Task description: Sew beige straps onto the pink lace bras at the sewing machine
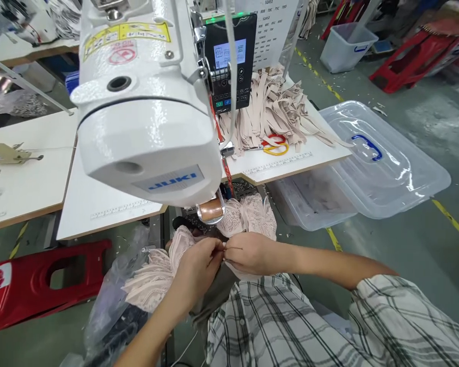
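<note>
Both hands — left hand (199,267), right hand (252,252) — pinch pink lace fabric (248,214).

A pale pink lace garment (199,239), soft and crumpled, lies bunched in the lap below the bench edge, one small edge pinched taut at its middle.

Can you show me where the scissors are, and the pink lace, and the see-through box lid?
scissors (274,145): head view, on the red and yellow handles.
pink lace (153,278): head view, on the bunched part left of the left hand.
box lid (390,168): head view, on its clear flat top.
</note>
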{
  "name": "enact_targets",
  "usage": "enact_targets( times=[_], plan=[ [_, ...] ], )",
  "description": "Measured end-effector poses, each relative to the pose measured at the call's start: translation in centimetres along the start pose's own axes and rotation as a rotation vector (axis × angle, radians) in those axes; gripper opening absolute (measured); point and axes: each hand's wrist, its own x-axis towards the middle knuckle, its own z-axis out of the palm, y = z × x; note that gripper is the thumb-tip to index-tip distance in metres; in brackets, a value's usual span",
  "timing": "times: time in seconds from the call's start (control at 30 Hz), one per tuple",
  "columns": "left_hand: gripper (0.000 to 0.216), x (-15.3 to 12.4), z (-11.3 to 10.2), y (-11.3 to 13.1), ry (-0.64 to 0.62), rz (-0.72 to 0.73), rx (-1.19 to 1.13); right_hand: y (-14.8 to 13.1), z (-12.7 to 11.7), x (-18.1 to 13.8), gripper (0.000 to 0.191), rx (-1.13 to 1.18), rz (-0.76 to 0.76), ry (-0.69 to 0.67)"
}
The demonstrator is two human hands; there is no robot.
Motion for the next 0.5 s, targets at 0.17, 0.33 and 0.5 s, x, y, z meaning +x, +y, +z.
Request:
enact_targets(
  times=[0.17, 0.33, 0.5],
  plan=[
    [0.007, 0.8, 1.6, 0.2, 0.115, -0.045, -0.393, -0.3, 0.1, 0.2, 0.022, 0.449, 0.3, 0.219],
    [0.017, 0.2, 2.8, 0.8, 0.329, -0.092, -0.683, -0.9, -0.5, 0.7, 0.013, 0.6, 0.374, 0.358],
    [0.017, -0.3, 2.2, 0.7, 0.446, 0.018, -0.343, -1.4, -1.3, 1.0, 0.016, 0.544, 0.421, 0.266]
  ],
)
